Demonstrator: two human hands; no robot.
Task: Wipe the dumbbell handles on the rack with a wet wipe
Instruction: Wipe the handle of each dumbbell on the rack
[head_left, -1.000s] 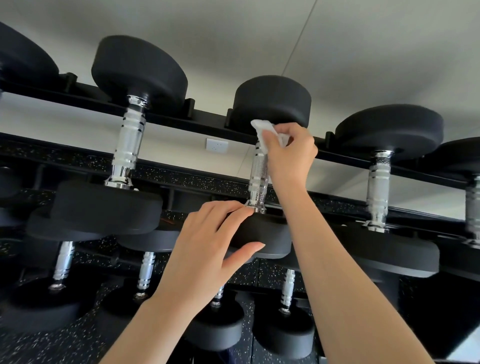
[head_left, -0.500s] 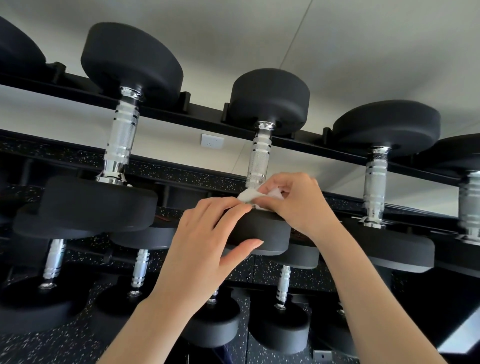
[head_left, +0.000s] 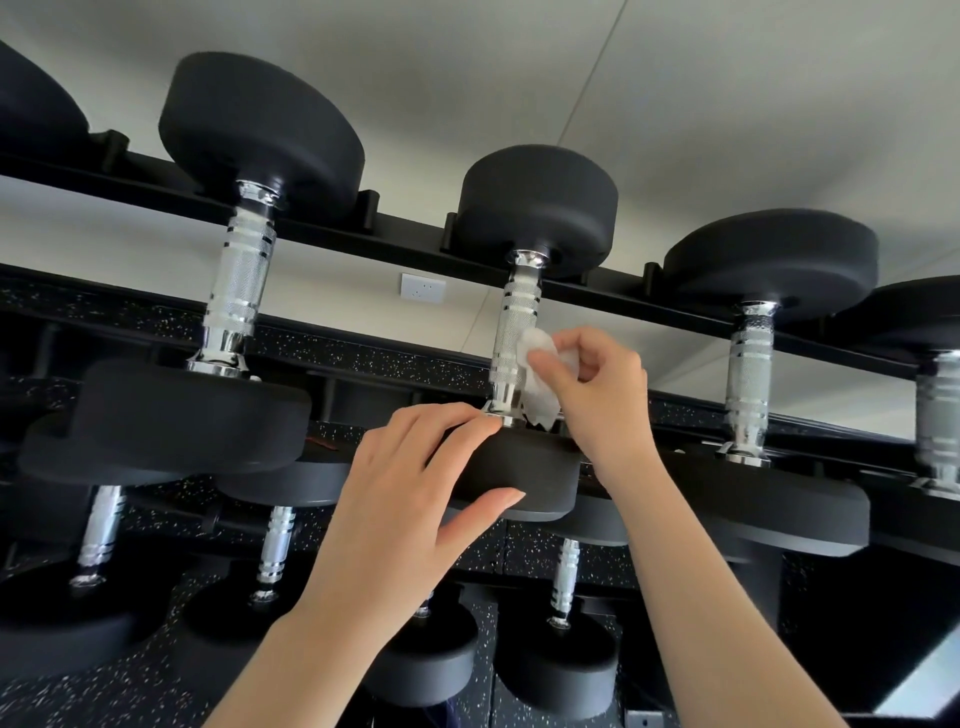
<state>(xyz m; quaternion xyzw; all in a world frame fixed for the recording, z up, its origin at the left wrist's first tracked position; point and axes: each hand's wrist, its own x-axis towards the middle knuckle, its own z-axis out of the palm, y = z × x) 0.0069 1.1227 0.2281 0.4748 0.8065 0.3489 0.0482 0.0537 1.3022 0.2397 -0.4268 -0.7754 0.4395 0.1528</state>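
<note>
A black dumbbell with a knurled chrome handle (head_left: 515, 332) lies across the top tier of the black rack (head_left: 332, 234). My right hand (head_left: 597, 395) pinches a crumpled white wet wipe (head_left: 540, 374) against the right side of the handle's lower part. My left hand (head_left: 410, 499) grips the near black head (head_left: 524, 473) of that dumbbell, fingers on top and thumb along the front face. Two more chrome handles flank it, the left handle (head_left: 236, 291) and the right handle (head_left: 748, 374).
Lower rack tiers hold several smaller dumbbells, one of them at the bottom centre (head_left: 563, 582). A white wall socket (head_left: 423, 289) sits behind the rack. A black speckled floor (head_left: 104, 686) shows below. Another dumbbell handle (head_left: 937, 415) stands at the right edge.
My right hand slid the wipe from the handle's top down to its base, then lifted slightly to the handle's right side. The view moved closer. My left hand kept its hold.
</note>
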